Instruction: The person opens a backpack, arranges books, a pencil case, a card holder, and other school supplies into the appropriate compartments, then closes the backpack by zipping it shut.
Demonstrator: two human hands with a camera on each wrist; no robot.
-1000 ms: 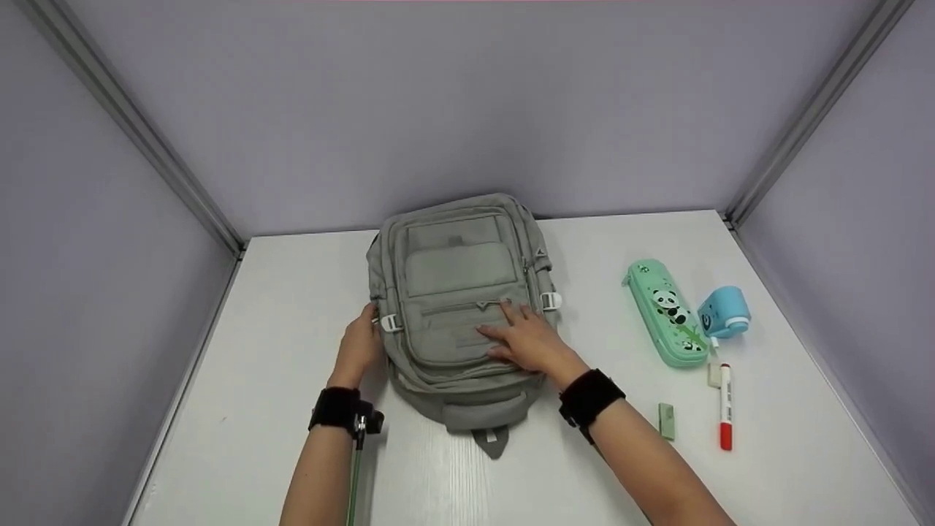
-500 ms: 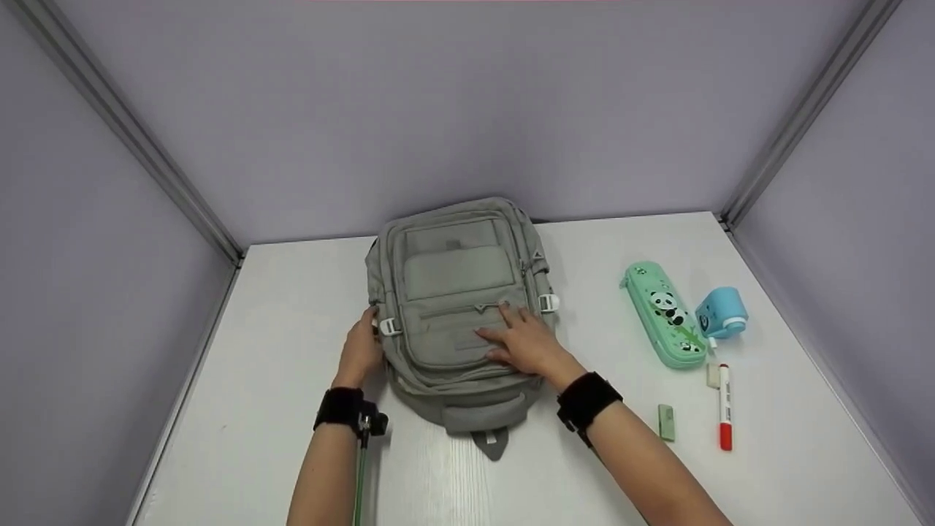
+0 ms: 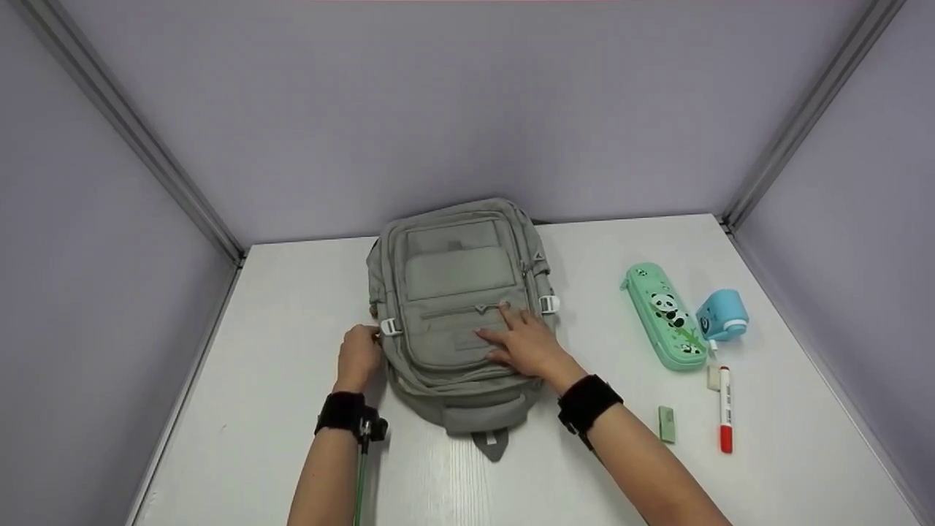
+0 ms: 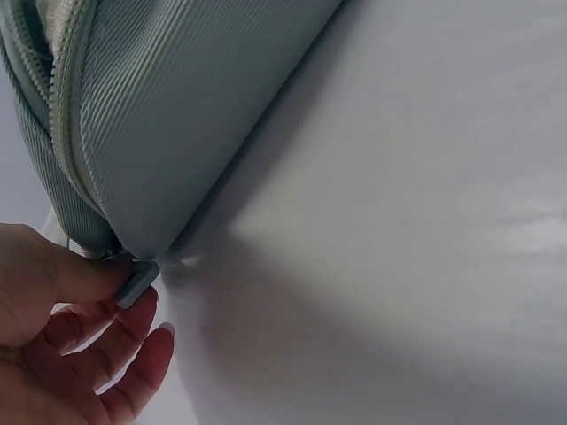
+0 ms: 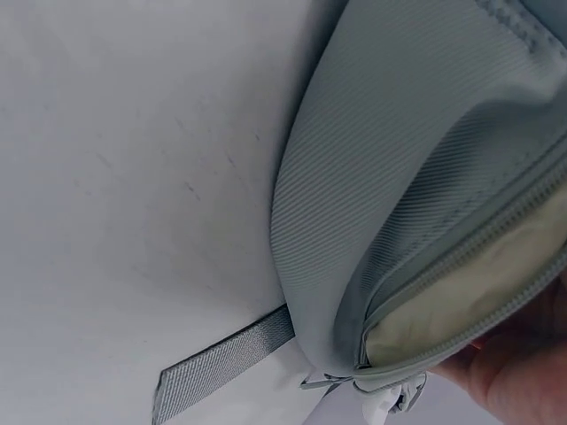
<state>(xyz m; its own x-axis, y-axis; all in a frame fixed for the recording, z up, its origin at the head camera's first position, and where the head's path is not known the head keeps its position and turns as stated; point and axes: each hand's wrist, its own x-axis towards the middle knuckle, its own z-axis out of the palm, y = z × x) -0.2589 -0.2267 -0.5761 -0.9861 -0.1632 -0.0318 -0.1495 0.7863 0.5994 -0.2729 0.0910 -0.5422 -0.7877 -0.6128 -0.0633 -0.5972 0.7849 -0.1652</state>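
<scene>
A grey backpack (image 3: pixel 460 274) lies front side up with its carry handle toward me. My left hand (image 3: pixel 358 358) is at its left side, beside a white buckle (image 3: pixel 391 326). In the left wrist view, thumb and finger pinch a grey zipper pull (image 4: pixel 137 283) at the bag's edge, and zipper teeth (image 4: pixel 60 115) stand apart above it. My right hand (image 3: pixel 527 343) rests on the lower front with fingers spread, a fingertip beside the front pocket's zipper. The right wrist view shows an open zipper with cream lining (image 5: pixel 469 297).
To the right on the white table (image 3: pixel 292 292) lie a green panda pencil case (image 3: pixel 668 314), a light blue pencil sharpener-like object (image 3: pixel 723 314), a red-capped marker (image 3: pixel 725 409), a pale eraser-like block (image 3: pixel 713 377) and a small green block (image 3: pixel 666 424). Walls stand behind and at both sides.
My left hand has slid a little toward me along the backpack's left side. The right hand stays on the front, and the bag has hardly moved.
</scene>
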